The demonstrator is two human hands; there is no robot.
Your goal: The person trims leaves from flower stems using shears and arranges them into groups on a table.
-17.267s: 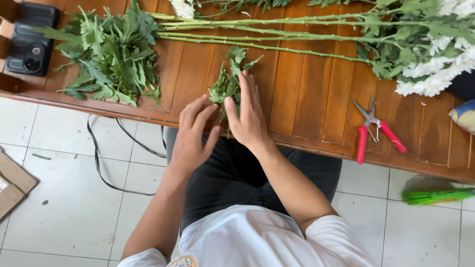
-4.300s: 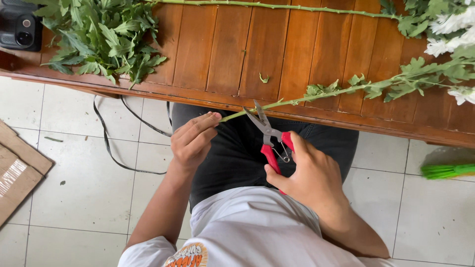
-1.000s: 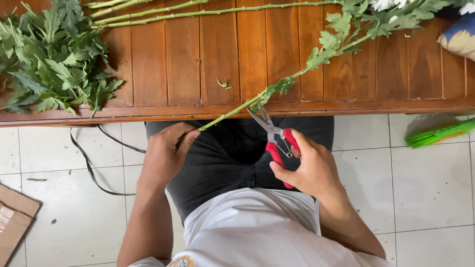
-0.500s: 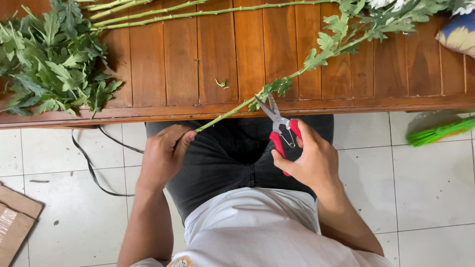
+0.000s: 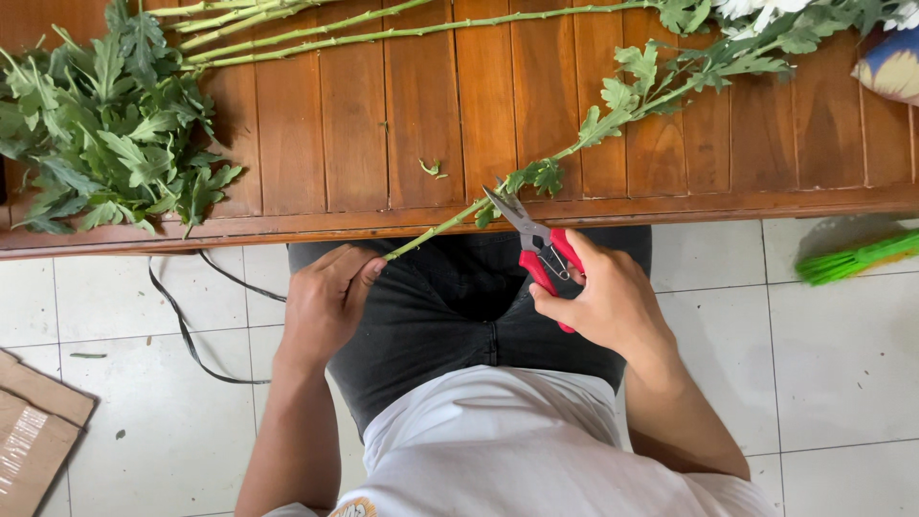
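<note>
Trimming stage, judged from the layout: far left lay a flattened cardboard piece (image 5: 33, 436) on the tiled floor (image 5: 124, 383), and above it a heap of stripped green leaves (image 5: 105, 144) sat on the left end of the wooden worktop (image 5: 421, 105); a black cable (image 5: 191, 325) hung off the worktop edge and looped on the floor. Left hand (image 5: 325, 302) was closed in a tight grip on the cut end of a long flower stem (image 5: 574, 144), just below the worktop edge over the lap. Stem ran up and to the right across the worktop, leaves on along most of it, white blooms at far top right. One small leaf scrap (image 5: 433, 168) lay on the boards near the middle. Bare stems (image 5: 383, 29) lay along the back, well apart from the held one. Right hand (image 5: 603, 297) wrapped its grip round the red handles of the snips (image 5: 536, 244); blades stood narrowly open, tips touching or just beside the stem at the lowest leaf cluster – couldn't tell if they actually straddled it. Step in hand looked like snipping off the lowest leaves. Next move would call for the stem held steady, blades set on the leaf stalk not the main stem, then a squeeze. Green broom (image 5: 852, 258) lay on the floor at far right
</note>
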